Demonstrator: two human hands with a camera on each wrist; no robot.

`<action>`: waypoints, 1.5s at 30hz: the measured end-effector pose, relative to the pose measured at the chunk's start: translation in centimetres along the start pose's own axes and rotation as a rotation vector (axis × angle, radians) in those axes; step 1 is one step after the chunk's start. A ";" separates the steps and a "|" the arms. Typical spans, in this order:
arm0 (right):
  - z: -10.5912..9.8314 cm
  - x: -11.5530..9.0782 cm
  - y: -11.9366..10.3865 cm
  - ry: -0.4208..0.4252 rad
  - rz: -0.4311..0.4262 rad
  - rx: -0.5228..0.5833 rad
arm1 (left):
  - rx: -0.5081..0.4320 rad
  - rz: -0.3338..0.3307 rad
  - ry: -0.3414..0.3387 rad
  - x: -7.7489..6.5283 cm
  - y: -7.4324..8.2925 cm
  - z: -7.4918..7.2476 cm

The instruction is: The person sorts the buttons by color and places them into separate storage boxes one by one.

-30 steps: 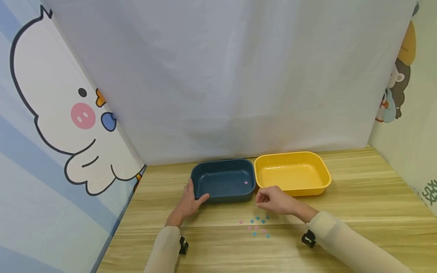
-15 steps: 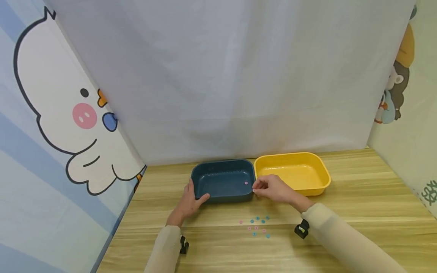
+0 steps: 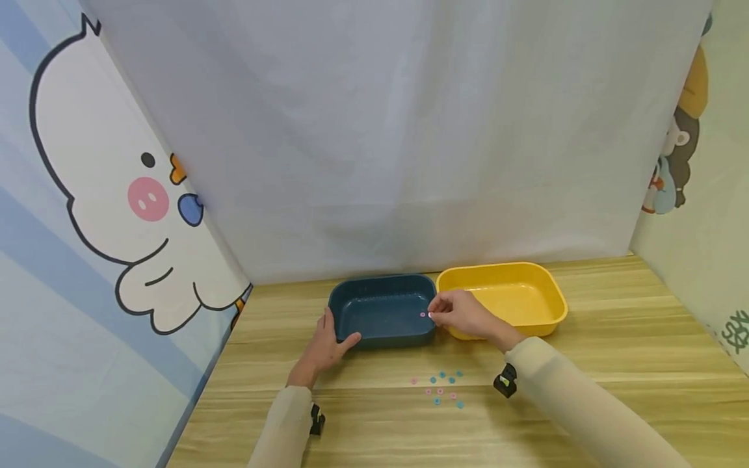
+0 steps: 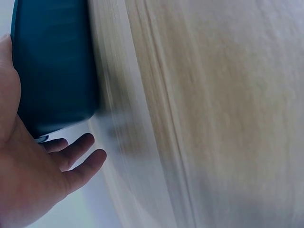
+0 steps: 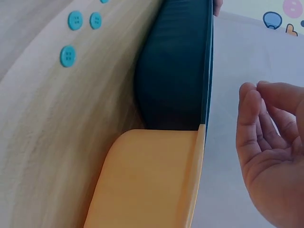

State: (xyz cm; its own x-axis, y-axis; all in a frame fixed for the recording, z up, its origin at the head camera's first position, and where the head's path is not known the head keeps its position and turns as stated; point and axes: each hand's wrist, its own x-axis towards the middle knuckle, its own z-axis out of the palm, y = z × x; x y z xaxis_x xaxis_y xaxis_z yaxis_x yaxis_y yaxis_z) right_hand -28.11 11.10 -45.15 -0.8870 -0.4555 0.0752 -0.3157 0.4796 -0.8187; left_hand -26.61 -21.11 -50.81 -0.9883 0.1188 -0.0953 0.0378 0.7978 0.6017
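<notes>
A dark blue bin (image 3: 383, 339) and a yellow bin (image 3: 541, 330) stand side by side. My left hand (image 3: 321, 346) rests against the blue bin's near left corner, thumb along the front and fingers spread along the end wall. In the left wrist view, three straight fingers (image 4: 80, 164) show beyond that end. Between right thumb and forefinger I pinch a small pale pink button (image 3: 430, 314); my right hand (image 3: 465, 314) hovers at the blue bin's right rim. Another pink button (image 3: 422, 314) lies inside the blue bin. The right wrist view hides the pinched button.
Several loose pink (image 3: 440, 391) and blue buttons (image 3: 437, 402) are scattered on the wooden table (image 3: 374, 422) in front of the bins. Four-hole blue buttons (image 5: 75, 20) show in the right wrist view. A white curtain (image 3: 374, 162) hangs behind.
My right hand has moved forward and left from above the table, with the button in its fingertips, to the blue bin's right rim. The left hand has stayed at its corner.
</notes>
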 end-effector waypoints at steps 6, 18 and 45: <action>0.1 0.8 -0.2 -0.006 0.011 0.027 | 0.011 -0.002 0.006 -0.1 0.1 -0.1; 0.9 1.9 -0.3 -0.029 -0.050 0.016 | 0.012 -0.011 -0.003 -0.1 0.1 -0.1; 1.9 4.5 0.2 -0.050 0.119 -0.006 | 0.009 -0.009 -0.017 0.0 -0.2 -0.2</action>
State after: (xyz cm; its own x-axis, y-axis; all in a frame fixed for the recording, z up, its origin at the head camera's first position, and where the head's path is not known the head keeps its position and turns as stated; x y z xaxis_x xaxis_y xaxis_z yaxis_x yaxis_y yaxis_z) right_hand -31.48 7.74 -46.02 -0.9007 -0.4314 -0.0507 -0.2113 0.5370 -0.8167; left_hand -26.63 -21.36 -50.75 -0.9859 0.1219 -0.1145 0.0305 0.8043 0.5934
